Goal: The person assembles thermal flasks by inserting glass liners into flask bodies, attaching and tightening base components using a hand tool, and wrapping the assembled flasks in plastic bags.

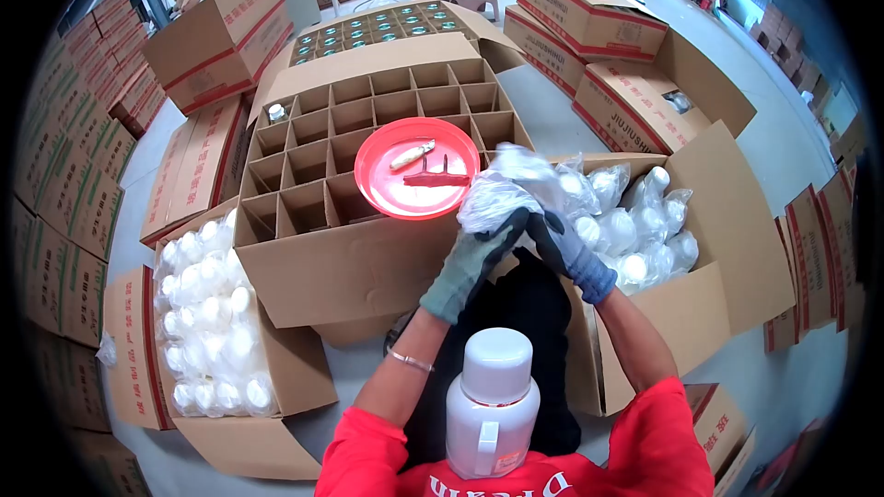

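Note:
In front of me both gloved hands close on crumpled clear plastic wrap; what lies inside it is hard to make out. My left hand grips its lower edge, and my right hand pinches it from the right. Just left of the wrap, a red plastic basin rests on a divided carton. Inside the basin lie a pale-handled tool and a red piece with two upright prongs. To the right stands an open carton of plastic-wrapped white-capped bottles.
A white flask stands close to my body. At left, another open carton holds rows of wrapped bottles. One small bottle sits in the divided carton's corner. Stacked boxes line the left side; more cartons stand behind.

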### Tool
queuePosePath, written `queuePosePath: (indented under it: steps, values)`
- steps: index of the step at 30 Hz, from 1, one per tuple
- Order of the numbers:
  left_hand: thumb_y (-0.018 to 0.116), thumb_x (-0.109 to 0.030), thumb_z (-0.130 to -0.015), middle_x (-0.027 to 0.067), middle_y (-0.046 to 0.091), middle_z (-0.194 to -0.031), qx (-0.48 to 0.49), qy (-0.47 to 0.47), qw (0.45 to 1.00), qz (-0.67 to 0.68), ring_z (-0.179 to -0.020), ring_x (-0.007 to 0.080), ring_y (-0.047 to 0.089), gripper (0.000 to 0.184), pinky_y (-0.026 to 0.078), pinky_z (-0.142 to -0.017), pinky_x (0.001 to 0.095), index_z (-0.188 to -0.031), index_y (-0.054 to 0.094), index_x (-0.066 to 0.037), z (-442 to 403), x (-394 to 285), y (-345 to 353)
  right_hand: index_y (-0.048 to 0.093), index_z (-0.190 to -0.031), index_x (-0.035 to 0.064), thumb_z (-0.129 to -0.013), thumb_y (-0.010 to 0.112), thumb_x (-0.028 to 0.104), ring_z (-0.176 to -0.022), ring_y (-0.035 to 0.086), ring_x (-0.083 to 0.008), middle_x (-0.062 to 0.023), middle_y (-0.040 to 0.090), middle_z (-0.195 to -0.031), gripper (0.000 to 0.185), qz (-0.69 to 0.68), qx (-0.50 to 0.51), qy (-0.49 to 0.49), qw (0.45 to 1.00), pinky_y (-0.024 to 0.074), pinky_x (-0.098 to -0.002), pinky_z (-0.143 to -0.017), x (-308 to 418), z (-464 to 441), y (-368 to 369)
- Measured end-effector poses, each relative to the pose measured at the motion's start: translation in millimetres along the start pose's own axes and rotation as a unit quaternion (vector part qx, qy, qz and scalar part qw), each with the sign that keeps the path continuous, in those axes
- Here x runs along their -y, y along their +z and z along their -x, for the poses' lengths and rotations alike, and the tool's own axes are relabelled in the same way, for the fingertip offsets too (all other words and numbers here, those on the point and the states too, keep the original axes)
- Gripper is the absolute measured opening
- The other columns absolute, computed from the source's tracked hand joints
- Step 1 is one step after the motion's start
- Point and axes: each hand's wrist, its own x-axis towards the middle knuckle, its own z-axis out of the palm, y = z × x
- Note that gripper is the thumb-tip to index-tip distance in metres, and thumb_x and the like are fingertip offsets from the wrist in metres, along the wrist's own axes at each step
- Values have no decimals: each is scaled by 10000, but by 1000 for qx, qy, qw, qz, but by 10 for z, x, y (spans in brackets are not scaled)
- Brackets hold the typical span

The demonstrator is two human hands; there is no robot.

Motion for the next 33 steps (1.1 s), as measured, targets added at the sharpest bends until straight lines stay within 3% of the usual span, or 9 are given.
queuePosePath:
  steps: [2,9,11,13,16,20,25,29,33]
  values:
    - [548,-68,-917,91,649,-1154,18,299,932,-203,-1126,225,584,303,431,-1017,337,-1207,610,-1,-369,273,-184,577,-1244,13,-912,590,123,-1146,572,-346,-204,596,-1237,350,-33,78,39,996,447,-405,-1000,71,103,-121]
    - [693,-25,-779,60,671,-1061,-243,-110,948,173,-895,138,637,416,531,-813,292,-1190,632,0,-64,902,-488,675,-1087,78,-904,582,188,-1093,599,-318,-149,659,-1146,233,-76,10,199,977,421,-443,-983,-40,314,-346]
    - [678,-31,-782,78,674,-1063,-210,74,946,-237,-937,161,647,411,528,-838,299,-1188,628,6,178,892,-561,688,-957,137,-859,615,239,-958,619,-284,-74,673,-1004,160,149,6,83,985,409,-447,-929,-200,402,-266]
    - [683,-52,-798,97,662,-1127,-201,-20,954,221,-1021,193,642,430,510,-901,319,-1215,600,13,226,1018,-552,679,-906,150,-841,633,248,-894,620,-266,-55,662,-933,127,306,69,74,946,411,-439,-889,-239,459,-179]
    - [678,-60,-830,109,629,-1227,-151,69,978,-128,-1096,213,622,457,480,-965,333,-1264,561,21,483,678,-458,659,-860,156,-803,661,264,-875,619,-262,-56,644,-881,122,286,55,144,946,411,-436,-864,-269,420,-31]
    - [641,-273,-890,129,645,-1207,-93,-66,978,172,-1103,225,620,472,474,-959,340,-1240,586,38,829,900,-533,640,-893,132,-733,670,153,-910,612,-270,-52,655,-952,164,217,-7,132,967,412,-450,-877,-121,506,-49]
    - [602,-378,-891,202,598,-1270,99,-8,993,-68,-1172,266,573,613,414,-1019,325,-1390,501,-36,1068,38,-391,630,-994,80,-670,656,88,-1076,549,-354,-132,606,-1128,326,221,-59,48,972,347,-545,-1054,440,1023,-203]
    - [576,-396,-909,142,632,-998,112,-153,982,14,-773,227,607,659,470,-683,342,-1431,447,-14,1671,106,-276,630,-1002,61,-596,713,157,-1162,509,-377,-154,557,-1212,426,143,168,-39,975,342,-626,-1049,775,2082,-148]
    - [678,-298,-793,166,586,-1045,36,124,961,-243,-915,329,589,463,489,-884,456,-1209,676,-96,2097,-78,94,636,-1017,64,-601,726,201,-1171,503,-379,-163,555,-1193,447,71,192,4,979,370,-612,-1032,1168,2585,-139]
